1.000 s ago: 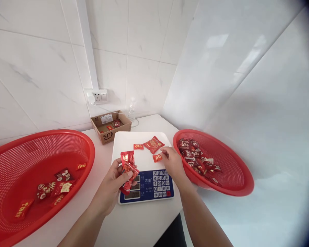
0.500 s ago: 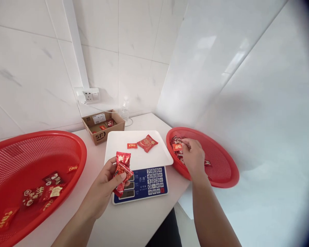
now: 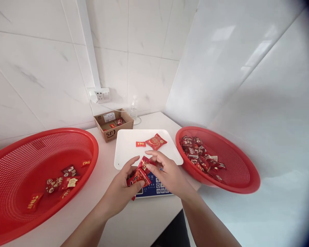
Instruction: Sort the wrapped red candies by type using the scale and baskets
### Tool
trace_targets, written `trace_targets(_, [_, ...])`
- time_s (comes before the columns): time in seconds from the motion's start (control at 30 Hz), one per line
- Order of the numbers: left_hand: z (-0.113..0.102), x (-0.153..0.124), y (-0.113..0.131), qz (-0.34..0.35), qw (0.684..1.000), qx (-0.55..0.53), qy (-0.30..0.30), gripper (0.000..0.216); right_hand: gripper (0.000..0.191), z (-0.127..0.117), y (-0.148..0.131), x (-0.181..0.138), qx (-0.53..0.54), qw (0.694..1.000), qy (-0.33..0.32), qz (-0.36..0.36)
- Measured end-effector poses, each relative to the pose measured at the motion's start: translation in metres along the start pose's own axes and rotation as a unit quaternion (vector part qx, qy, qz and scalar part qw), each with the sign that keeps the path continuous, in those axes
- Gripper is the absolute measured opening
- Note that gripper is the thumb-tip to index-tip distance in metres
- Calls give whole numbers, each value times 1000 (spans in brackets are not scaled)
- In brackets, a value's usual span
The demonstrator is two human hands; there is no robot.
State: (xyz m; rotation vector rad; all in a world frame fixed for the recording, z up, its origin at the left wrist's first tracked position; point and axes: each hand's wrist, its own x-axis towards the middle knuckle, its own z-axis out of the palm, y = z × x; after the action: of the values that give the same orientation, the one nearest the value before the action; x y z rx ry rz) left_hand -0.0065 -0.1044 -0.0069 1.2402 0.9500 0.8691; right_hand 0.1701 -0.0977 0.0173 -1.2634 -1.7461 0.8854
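Over the front of a digital scale (image 3: 154,190), my two hands meet around red snack packets. My left hand (image 3: 121,188) is closed on several of these snack packets (image 3: 140,176), its thumb across the front one. My right hand (image 3: 167,173) touches the upper end of the bunch, with red wrapper between its thumb and fingers. On the scale's white tray (image 3: 123,147) lie a small red packet (image 3: 140,144) and a larger red packet (image 3: 156,141) with gold print. My hands cover much of the scale's display and part of its keypad.
A red basket (image 3: 244,187) at the right holds many wrapped snacks (image 3: 195,151). Another red basket (image 3: 91,137) at the left has several packets inside. Behind the scale stand an open cardboard box (image 3: 121,130) and a clear plastic bottle (image 3: 134,108). A wall socket (image 3: 100,96) has a plug in it.
My right hand has left the right basket and come across to the packets in my left hand. The view has shifted slightly to the left. Both packets on the tray stay put.
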Motion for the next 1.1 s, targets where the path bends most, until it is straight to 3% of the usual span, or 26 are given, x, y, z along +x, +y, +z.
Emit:
trace_targets(0.07, [-3, 1, 1, 10, 1000, -6, 25, 64, 27, 0, 10, 6, 27, 999, 26, 4])
trace_targets(0.17, [-12, 4, 4, 41, 992, -45, 112, 57, 20, -4, 29, 14, 49, 993, 111, 14])
trace_targets(0.27, [-22, 8, 6, 74, 974, -111, 182, 49, 23, -9, 42, 18, 8, 981, 192, 14])
trace_targets(0.37, [-28, 9, 10, 107, 958, -171, 206, 37, 30, -9, 48, 19, -58, 973, 222, 4])
trace_targets(0.5, [-29, 7, 13, 121, 950, -193, 213, 31, 17, -2, 51, 21, -110, 970, 215, -38])
trace_targets(0.7, [-29, 8, 12, 114, 947, -204, 223, 33, 20, 5, 60, 24, -116, 963, 204, -132])
trace_targets(0.9, [-29, 10, 14, 76, 945, -229, 223, 36, 24, 8, 66, 25, -119, 965, 186, -139])
trace_targets(1.1, [-28, 10, 17, 36, 943, -265, 197, 23, 27, 9, 69, 31, -159, 967, 152, -128])
